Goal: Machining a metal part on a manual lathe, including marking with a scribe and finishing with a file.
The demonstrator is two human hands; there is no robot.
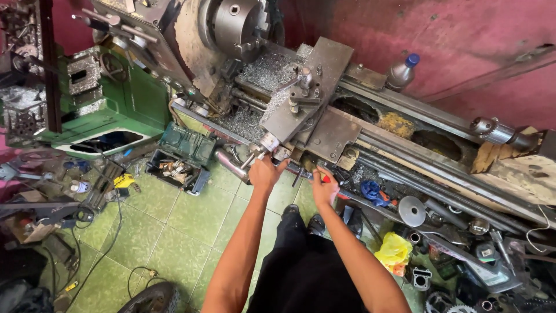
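A metal lathe [324, 116] runs from upper left to right, its chuck [234, 23] at the top and metal chips on the carriage [307, 98]. My left hand [265, 173] grips the cross-slide crank handle [259, 152] at the front of the carriage. My right hand [322, 184] is closed around a lever with a red tip [326, 179] on the apron, just right of the left hand. My legs in black trousers stand below.
An open green tool case [182, 156] lies on the green tiled floor to the left. A bottle with a blue cap [402, 71] stands on the lathe bed. A yellow bag [394, 250], gears and metal parts clutter the lower right; cables trail lower left.
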